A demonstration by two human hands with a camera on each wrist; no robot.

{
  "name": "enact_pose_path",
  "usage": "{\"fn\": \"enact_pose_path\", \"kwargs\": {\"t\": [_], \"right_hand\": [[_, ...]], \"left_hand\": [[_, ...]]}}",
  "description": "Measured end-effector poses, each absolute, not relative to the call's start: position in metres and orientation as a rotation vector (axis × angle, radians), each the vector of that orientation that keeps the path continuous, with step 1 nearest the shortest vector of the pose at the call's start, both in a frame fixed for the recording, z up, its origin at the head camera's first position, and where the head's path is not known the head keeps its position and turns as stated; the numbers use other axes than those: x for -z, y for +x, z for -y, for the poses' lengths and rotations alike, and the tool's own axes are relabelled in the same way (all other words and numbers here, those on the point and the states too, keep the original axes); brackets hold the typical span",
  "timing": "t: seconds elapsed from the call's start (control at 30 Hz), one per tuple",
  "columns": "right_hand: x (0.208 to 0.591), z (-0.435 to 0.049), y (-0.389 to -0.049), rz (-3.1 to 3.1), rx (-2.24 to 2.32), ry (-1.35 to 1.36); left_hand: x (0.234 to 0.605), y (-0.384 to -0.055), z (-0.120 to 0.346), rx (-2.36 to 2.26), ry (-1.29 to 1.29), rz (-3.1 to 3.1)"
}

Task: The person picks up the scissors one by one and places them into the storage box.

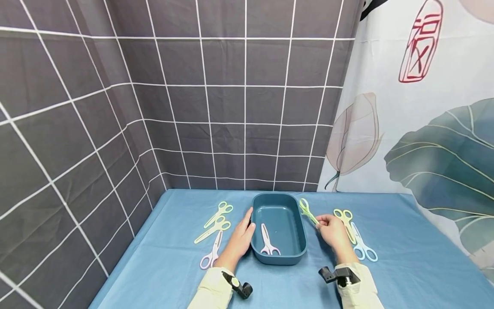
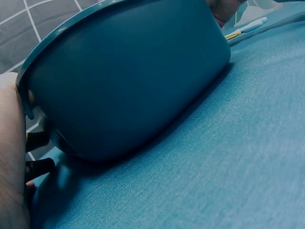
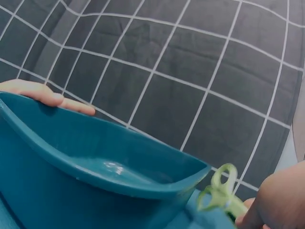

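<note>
My left hand (image 1: pixel 242 235) rests against the left side of a teal basin (image 1: pixel 278 259), its fingers straight along the rim. One pair of scissors with pinkish-purple handles (image 1: pixel 269 243) leans inside the basin. To the basin's right, my right hand (image 1: pixel 332 231) pinches green scissors (image 1: pixel 306 209) near the lower end; their handle loops point up and away. In the right wrist view these green scissors (image 3: pixel 224 193) stand just beyond the basin's corner. Left wrist view: the outer basin wall (image 2: pixel 128 81) fills much of the picture, with part of my left hand (image 2: pixel 10 157) at the edge.
Left of the basin lie two yellow-green scissors (image 1: pixel 219 213) (image 1: pixel 214 228) and purple scissors (image 1: pixel 211 252). Yellow scissors (image 1: pixel 346 221) and light-blue scissors (image 1: pixel 362 245) lie beside my right forearm. A blue cloth (image 1: pixel 154 257) covers the table; a grey grid curtain (image 1: pixel 224 103) hangs behind.
</note>
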State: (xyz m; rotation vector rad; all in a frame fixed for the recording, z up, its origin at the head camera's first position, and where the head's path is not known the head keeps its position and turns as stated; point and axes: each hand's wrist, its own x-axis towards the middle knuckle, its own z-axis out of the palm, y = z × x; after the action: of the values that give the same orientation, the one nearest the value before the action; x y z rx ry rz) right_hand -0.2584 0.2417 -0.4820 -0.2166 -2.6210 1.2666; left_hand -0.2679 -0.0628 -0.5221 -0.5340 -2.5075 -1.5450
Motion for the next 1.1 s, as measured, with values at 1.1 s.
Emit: {"fn": "enact_pose_path", "kwargs": {"t": [1.1], "right_hand": [[0.440, -0.216, -0.245, 2.591, -1.504, -0.057]], "left_hand": [[0.522, -0.267, 0.062, 1.537, -0.524, 2.529]]}}
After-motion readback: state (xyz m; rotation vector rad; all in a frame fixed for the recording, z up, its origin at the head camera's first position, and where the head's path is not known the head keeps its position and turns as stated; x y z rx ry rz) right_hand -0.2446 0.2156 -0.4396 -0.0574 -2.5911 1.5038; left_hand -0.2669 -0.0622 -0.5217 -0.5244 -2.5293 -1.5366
